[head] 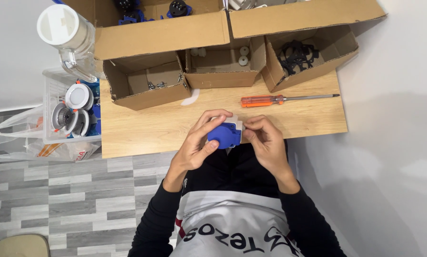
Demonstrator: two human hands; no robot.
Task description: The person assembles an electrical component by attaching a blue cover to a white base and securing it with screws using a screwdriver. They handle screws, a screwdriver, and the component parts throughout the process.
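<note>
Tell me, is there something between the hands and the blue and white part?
No. Both the left hand and the right hand already hold the blue and white part directly at the table edge.

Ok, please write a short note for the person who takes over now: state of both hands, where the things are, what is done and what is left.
Left hand: holds the blue and white plastic part from its left side, thumb on the blue face.
Right hand: fingertips grip the part's right edge.
The part is held just above the near edge of the wooden table.
The orange screwdriver lies on the table, untouched.
Cardboard boxes at the back: screws, white round pieces, black ring parts.
Done: part is in hand. Left: cannot tell whether any screws are in; its far side is hidden.
</note>
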